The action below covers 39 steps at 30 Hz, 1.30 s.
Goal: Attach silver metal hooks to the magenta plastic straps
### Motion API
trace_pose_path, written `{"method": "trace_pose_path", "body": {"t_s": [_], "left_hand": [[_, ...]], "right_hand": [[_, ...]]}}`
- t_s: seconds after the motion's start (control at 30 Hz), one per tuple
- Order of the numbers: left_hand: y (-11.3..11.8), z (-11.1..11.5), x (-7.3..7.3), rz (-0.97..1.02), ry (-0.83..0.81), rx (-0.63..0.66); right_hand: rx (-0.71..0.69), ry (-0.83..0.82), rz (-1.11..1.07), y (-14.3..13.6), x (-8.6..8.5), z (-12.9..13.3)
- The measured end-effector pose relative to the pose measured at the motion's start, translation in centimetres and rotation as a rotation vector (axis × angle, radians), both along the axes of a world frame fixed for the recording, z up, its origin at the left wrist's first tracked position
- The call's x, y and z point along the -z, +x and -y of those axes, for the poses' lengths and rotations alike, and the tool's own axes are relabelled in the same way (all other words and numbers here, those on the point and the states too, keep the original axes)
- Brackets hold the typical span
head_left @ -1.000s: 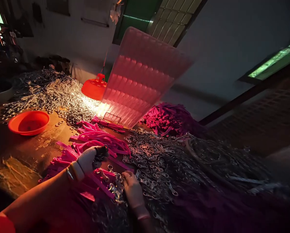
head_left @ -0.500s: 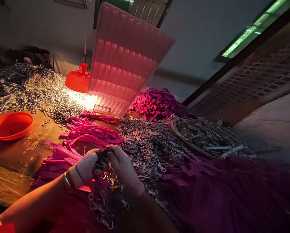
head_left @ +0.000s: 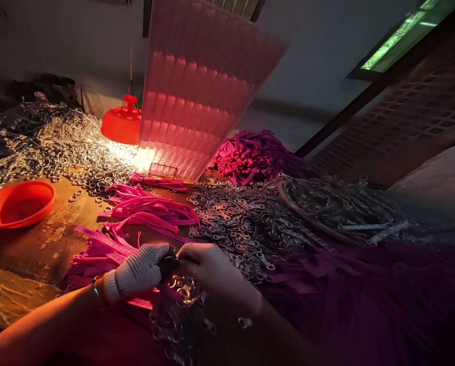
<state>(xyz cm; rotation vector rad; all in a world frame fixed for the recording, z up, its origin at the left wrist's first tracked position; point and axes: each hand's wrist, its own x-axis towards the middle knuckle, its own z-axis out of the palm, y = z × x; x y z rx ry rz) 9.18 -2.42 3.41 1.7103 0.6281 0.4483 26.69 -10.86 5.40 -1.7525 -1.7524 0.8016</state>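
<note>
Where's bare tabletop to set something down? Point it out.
Bare wood lies between the orange bowl and the pink straps, reaching the near edge. Right of the straps, the metal rings cover everything. Both the left hand and right hand sit amid straps and rings.

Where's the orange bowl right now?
The orange bowl sits at the far left of the head view, on the worn table, just below the big pile of metal rings.

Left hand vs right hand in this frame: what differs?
The left hand wears a white dotted knit glove; the right hand looks bare or thinly covered, hard to tell in this light. A thin bangle sits at the left wrist; none shows clearly on the right. Both meet at a small dark part above a bunch of linked silver metal rings, beside the flat pink plastic strips.
</note>
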Motion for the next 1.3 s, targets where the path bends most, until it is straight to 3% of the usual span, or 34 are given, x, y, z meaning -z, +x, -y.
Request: {"method": "trace_pose_path", "body": {"t_s": [0.13, 0.23, 0.33, 0.4, 0.5, 0.63, 0.7, 0.8, 0.9, 0.97, 1.03, 1.17, 1.3], "left_hand": [[-0.2, -0.6, 0.7, 0.036, -0.227, -0.039], [0.3, -1.1, 1.6, 0.105, -0.473, -0.072], [1.2, -1.4, 2.0, 0.086, -0.74, -0.095], [1.8, -1.5, 1.9, 0.065, -0.857, -0.086], [2.3, -1.9, 1.4, 0.106, -0.826, -0.066], [1.9, -2.7, 1.0, 0.151, -0.724, -0.106], [1.0, -3.2, 1.2, 0.221, -0.714, -0.183], [-1.4, -3.7, 1.9, 0.305, -0.744, -0.318], [-3.8, -3.4, 2.5, 0.329, -0.781, -0.363], [-4.8, -2.9, 2.6, 0.341, -0.846, -0.381], [-5.3, -2.4, 2.5, 0.359, -0.962, -0.407], [-6.0, -2.0, 2.6, 0.41, -1.109, -0.454], [-6.6, -2.1, 2.7, 0.374, -1.021, -0.526]], "right_hand": [[0.167, 0.11, -0.107, -1.6, 1.7, 0.0], [0.291, 0.167, 0.048, -2.6, 2.6, -0.2], [0.278, 0.035, 0.224, -2.7, 2.8, -0.5], [0.249, 0.049, 0.392, -2.3, 3.0, -0.7], [0.228, 0.184, 0.392, -2.0, 3.6, -0.7], [0.204, 0.118, -0.201, -1.4, 4.7, -2.2], [0.231, 0.086, -0.376, -0.6, 5.1, -4.2], [0.301, 0.201, -0.218, 0.3, 5.5, -8.6], [-0.022, 0.282, 0.166, -0.6, 6.1, -13.5], [-0.21, 0.297, 0.281, -2.4, 6.5, -16.3], [-0.284, 0.305, 0.296, -4.4, 6.9, -18.3], [-0.309, 0.344, 0.312, -6.5, 6.7, -19.7], [-0.215, 0.391, 0.264, -5.1, 5.3, -17.1]]}}
